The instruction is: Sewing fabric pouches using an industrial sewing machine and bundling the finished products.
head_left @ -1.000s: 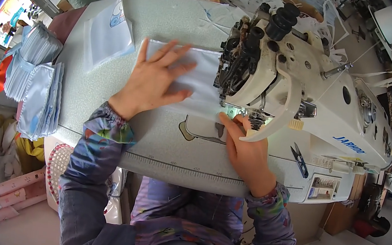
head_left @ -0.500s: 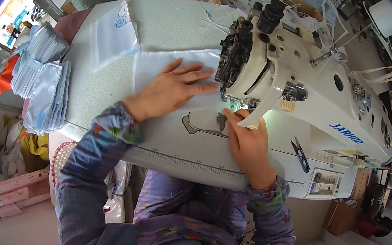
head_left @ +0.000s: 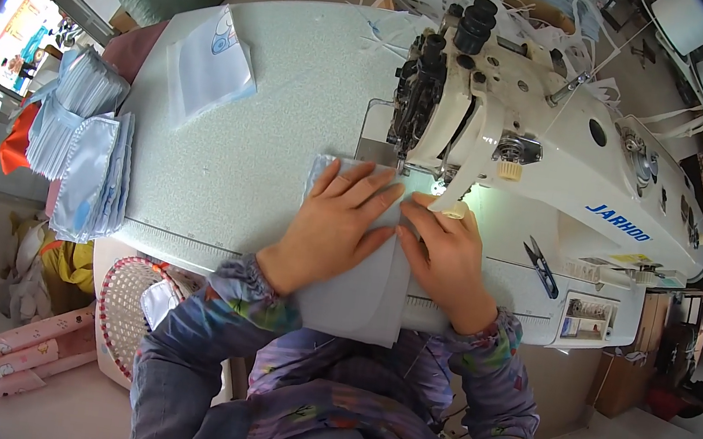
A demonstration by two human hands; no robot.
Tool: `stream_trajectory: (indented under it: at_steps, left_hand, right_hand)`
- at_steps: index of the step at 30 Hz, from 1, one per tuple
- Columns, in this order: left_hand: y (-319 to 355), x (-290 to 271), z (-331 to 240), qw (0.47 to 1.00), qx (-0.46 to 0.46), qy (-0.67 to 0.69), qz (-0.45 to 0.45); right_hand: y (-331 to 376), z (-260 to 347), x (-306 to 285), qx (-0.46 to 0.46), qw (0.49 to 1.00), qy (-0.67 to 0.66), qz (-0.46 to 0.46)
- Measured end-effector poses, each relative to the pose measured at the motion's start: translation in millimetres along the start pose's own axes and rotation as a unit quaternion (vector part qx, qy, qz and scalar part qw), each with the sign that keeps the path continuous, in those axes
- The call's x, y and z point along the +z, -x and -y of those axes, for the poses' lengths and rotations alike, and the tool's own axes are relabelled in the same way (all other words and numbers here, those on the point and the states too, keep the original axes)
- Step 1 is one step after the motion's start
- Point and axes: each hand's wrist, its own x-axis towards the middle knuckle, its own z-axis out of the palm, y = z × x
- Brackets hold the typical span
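Left hand [head_left: 340,225] lies flat, fingers spread, pressing a pale blue fabric piece [head_left: 359,296] onto the tabletop [head_left: 261,163]; right hand [head_left: 445,254] likewise open and flat on the same piece, gripping nothing. The fabric overhangs the near edge (far end under the hands). The white sewing machine [head_left: 536,164] stands directly behind. Thread snips [head_left: 543,267] lie to the right; stacked blue fabric pieces [head_left: 84,158] rest at left, a folded white piece [head_left: 210,66] beyond.

light: bright, even daylight | glare: window [head_left: 10,50] overexposed | edges: fisheye bending, black vignette | focus: sharp
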Motion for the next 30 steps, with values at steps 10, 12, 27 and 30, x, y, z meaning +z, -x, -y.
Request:
stream_trajectory:
  at_steps: [10, 12, 27, 30]
  left_hand:
    - [-4.2, -1.2, -1.1, 1.0, -0.015, 0.001, 0.003]
    - [-4.7, -2.2, 0.1, 1.0, -0.016, -0.001, 0.004]
    - [94.6, -64.5, 22.0, 0.994, -0.101, 0.05, 0.006]
    - [87.9, -78.0, 10.4, 0.996, -0.025, 0.041, 0.073]
  right_hand:
    - [2.4, 0.2, -0.4, 0.0, 1.0, 0.007, -0.002]
    - [2.4, 1.2, -0.8, -0.003, 1.0, 0.008, -0.003]
    - [-3.4, -3.6, -0.1, -0.023, 0.999, -0.044, 0.006]
    - [-2.3, -1.0, 3.5, -0.004, 0.999, -0.027, 0.044]
